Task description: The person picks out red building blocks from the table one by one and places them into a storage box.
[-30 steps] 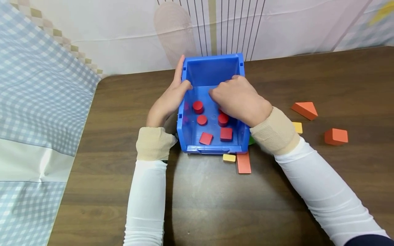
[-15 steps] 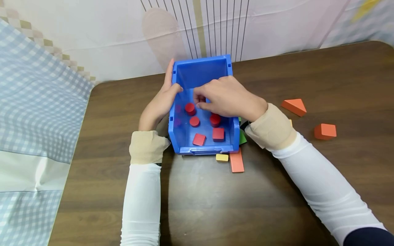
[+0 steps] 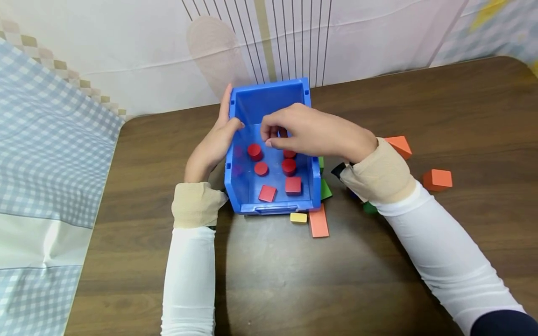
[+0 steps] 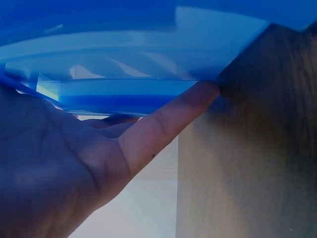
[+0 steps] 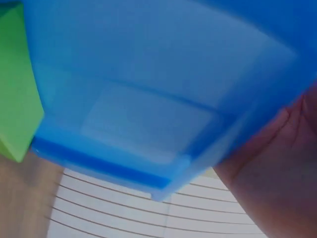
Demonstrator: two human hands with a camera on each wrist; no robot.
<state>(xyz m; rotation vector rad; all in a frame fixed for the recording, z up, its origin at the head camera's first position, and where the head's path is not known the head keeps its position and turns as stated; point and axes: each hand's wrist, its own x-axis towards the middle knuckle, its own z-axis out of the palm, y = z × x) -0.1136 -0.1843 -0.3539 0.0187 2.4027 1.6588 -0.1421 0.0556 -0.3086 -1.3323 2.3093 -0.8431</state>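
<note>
A blue plastic bin [image 3: 273, 209] stands on the table with several red blocks inside. My left hand [image 3: 212, 144] grips its left wall, thumb over the rim and fingers along the outside. My right hand [image 3: 313, 130] hangs over the bin, fingers loosely curled, thumb tip close to the index fingertip; no block shows at the fingertips. Below it lie a red cylinder [image 3: 254, 152], a thin red disc [image 3: 261, 169], a second red cylinder [image 3: 288, 167], a red cube [image 3: 293, 185] and a flat red square [image 3: 267, 193]. The hand partly hides the bin's back right.
Outside the bin lie a yellow block [image 3: 298, 218], an orange rectangular block [image 3: 319, 223] and a green block [image 3: 325, 190]. Farther right are an orange wedge [image 3: 400, 145] and an orange block [image 3: 438, 180]. A printed cloth [image 3: 147, 56] hangs behind the table.
My right hand has risen from the bin floor and its fingers now show loosely curled. The left hand keeps its grip on the bin. The head view has shifted.
</note>
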